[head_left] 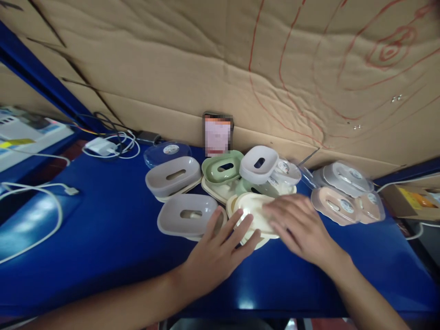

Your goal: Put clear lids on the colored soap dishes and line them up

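A cream oval plastic piece point(257, 206) lies at the front of a cluster of plastic parts, over other cream pieces. My right hand point(304, 227) grips its right end, fingers close together. Across its left front edge spreads my left hand point(227, 245), fingers apart, with the leftmost fingertip by the grey oval box top point(175, 222), which has a slot in it. Behind stand another grey slotted top point(173, 174), a green slotted top point(222, 167) and a smaller pale grey one point(259, 158). My fingers hide part of the cream piece.
Clear-lidded grey point(347, 176) and peach boxes point(338, 206) sit at the right. A phone-like device point(217, 135) leans on the cardboard wall point(165, 68). A white charger point(103, 145) and cables lie left on the blue table point(113, 243). A cardboard box point(398, 197) is far right.
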Action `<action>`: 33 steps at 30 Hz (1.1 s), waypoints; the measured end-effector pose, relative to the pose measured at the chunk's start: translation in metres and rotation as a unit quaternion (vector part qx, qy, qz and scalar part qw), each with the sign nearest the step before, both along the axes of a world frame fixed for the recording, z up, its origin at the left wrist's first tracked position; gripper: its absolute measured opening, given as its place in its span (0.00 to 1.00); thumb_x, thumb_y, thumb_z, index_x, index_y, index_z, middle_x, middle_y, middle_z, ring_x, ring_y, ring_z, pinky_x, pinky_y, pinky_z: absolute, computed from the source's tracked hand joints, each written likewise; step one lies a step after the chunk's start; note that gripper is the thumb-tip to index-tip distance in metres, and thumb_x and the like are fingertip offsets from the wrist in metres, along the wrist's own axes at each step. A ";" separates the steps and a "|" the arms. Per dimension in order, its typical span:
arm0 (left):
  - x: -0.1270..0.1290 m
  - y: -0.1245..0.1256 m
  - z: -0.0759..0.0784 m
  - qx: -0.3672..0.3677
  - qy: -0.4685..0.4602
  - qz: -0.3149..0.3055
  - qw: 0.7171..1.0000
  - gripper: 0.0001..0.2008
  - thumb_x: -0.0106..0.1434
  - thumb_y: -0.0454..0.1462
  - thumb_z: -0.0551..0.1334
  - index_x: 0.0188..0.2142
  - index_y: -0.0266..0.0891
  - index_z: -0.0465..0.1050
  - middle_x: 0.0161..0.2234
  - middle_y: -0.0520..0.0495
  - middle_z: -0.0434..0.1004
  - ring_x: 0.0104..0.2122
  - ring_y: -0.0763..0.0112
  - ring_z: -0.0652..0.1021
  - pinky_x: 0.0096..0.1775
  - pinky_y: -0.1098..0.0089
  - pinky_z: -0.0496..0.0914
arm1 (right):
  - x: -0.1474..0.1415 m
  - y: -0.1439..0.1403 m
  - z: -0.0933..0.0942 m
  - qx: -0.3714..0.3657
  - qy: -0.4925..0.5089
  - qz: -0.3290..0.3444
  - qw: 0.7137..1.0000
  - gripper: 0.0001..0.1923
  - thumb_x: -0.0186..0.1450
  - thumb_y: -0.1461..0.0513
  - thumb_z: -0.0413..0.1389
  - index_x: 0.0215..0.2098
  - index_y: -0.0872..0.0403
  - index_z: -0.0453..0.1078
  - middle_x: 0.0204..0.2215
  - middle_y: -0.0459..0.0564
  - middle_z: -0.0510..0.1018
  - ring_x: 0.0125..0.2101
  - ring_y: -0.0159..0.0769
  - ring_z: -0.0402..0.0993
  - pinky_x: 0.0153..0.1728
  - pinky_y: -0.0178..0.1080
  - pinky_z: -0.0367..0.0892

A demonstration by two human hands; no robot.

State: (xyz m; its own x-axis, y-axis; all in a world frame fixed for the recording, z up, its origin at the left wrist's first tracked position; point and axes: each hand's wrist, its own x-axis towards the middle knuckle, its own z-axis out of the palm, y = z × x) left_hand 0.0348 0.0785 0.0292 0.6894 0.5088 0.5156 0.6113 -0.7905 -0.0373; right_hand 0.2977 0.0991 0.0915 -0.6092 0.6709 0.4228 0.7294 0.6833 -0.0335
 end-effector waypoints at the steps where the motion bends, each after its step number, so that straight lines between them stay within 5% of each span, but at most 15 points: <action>1: -0.001 0.000 0.000 0.000 -0.013 -0.005 1.000 0.16 0.73 0.41 0.66 0.58 0.47 0.75 0.58 0.44 0.78 0.65 0.54 0.72 0.74 0.41 0.43 | -0.001 -0.008 -0.003 -0.024 -0.018 0.012 0.999 0.23 0.76 0.59 0.59 0.68 0.53 0.67 0.57 0.55 0.82 0.59 0.46 0.75 0.62 0.52 0.64; 6: -0.004 -0.001 0.001 0.007 -0.035 -0.040 0.999 0.13 0.71 0.31 0.64 0.53 0.46 0.77 0.51 0.47 0.79 0.58 0.61 0.76 0.75 0.47 0.44 | -0.005 -0.031 -0.019 -0.028 -0.042 0.005 0.999 0.19 0.78 0.60 0.56 0.65 0.54 0.70 0.62 0.57 0.79 0.59 0.43 0.76 0.65 0.53 0.60; 12: -0.001 -0.001 0.005 0.005 -0.014 -0.025 1.000 0.21 0.73 0.37 0.66 0.64 0.48 0.73 0.62 0.45 0.76 0.67 0.57 0.69 0.76 0.43 0.35 | 0.013 -0.012 -0.010 0.035 -0.043 -0.044 0.997 0.26 0.75 0.71 0.52 0.69 0.48 0.68 0.69 0.54 0.72 0.68 0.44 0.68 0.71 0.54 0.54; 15: 0.000 0.000 0.008 -0.013 0.000 -0.024 1.000 0.25 0.72 0.46 0.68 0.65 0.45 0.72 0.66 0.41 0.74 0.68 0.52 0.69 0.75 0.41 0.34 | 0.042 -0.018 -0.010 0.029 0.035 -0.100 0.994 0.30 0.73 0.70 0.56 0.70 0.45 0.66 0.65 0.55 0.76 0.65 0.47 0.73 0.67 0.55 0.64; 18: -0.002 -0.001 0.011 -0.016 -0.036 -0.059 0.997 0.23 0.71 0.41 0.69 0.63 0.45 0.73 0.64 0.40 0.75 0.67 0.52 0.72 0.75 0.43 0.45 | 0.059 -0.040 -0.023 0.011 0.127 -0.165 0.978 0.30 0.73 0.68 0.60 0.71 0.44 0.66 0.60 0.56 0.78 0.60 0.48 0.77 0.61 0.53 0.73; 22: -0.006 0.003 0.017 -0.082 -0.144 -0.127 0.978 0.17 0.74 0.40 0.65 0.60 0.41 0.72 0.61 0.37 0.76 0.63 0.56 0.76 0.69 0.52 0.65 | 0.045 -0.059 -0.037 -0.033 0.111 -0.082 0.990 0.40 0.71 0.63 0.64 0.77 0.42 0.55 0.70 0.60 0.65 0.63 0.51 0.75 0.60 0.54 0.77; 25: -0.005 0.012 0.025 -0.177 -0.242 -0.117 0.947 0.24 0.76 0.45 0.63 0.66 0.39 0.64 0.61 0.33 0.75 0.62 0.57 0.76 0.61 0.57 0.74 | 0.023 -0.047 -0.034 -0.042 0.158 -0.015 0.986 0.48 0.70 0.61 0.66 0.80 0.40 0.46 0.75 0.60 0.57 0.64 0.52 0.75 0.61 0.55 0.77; 27: -0.002 0.015 0.028 -0.190 -0.273 -0.113 0.936 0.29 0.74 0.47 0.65 0.68 0.40 0.61 0.62 0.32 0.74 0.62 0.55 0.76 0.60 0.56 0.76 | 0.011 -0.031 -0.030 -0.036 0.210 0.016 0.977 0.49 0.70 0.59 0.66 0.80 0.41 0.44 0.73 0.60 0.62 0.65 0.52 0.73 0.62 0.56 0.76; 33: 0.008 0.000 0.022 -0.065 -0.195 -0.201 0.958 0.25 0.72 0.43 0.68 0.66 0.46 0.65 0.60 0.38 0.76 0.60 0.58 0.78 0.63 0.53 0.73 | -0.012 -0.022 -0.031 -0.042 0.309 0.052 0.949 0.35 0.75 0.53 0.60 0.76 0.46 0.55 0.57 0.58 0.80 0.59 0.49 0.79 0.58 0.54 0.78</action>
State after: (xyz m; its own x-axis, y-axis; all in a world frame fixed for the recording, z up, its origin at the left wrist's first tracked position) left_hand 0.0424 0.0787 0.0510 0.6105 0.3192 0.7248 0.2035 -0.9477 0.2459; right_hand 0.2854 0.0776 0.0603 -0.3269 0.6674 0.6691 0.4816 0.7268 -0.4897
